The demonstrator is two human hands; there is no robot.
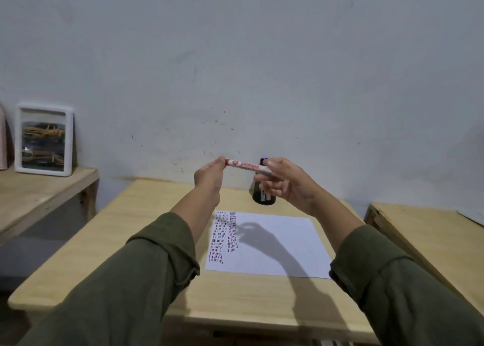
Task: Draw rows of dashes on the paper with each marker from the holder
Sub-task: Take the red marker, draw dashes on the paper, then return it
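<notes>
I hold a white marker with red print level in the air above the table, one hand at each end. My left hand pinches its left end, where the cap may be hidden in the fingers. My right hand grips its right end. Behind my right hand stands the black mesh holder with a black-capped and a blue-tipped marker poking up. Below lies the white paper, with two columns of red and dark dashes along its left side.
The paper rests on a light wooden table against a grey wall. A second wooden table stands at the right. On a wooden shelf at the left leans a white picture frame.
</notes>
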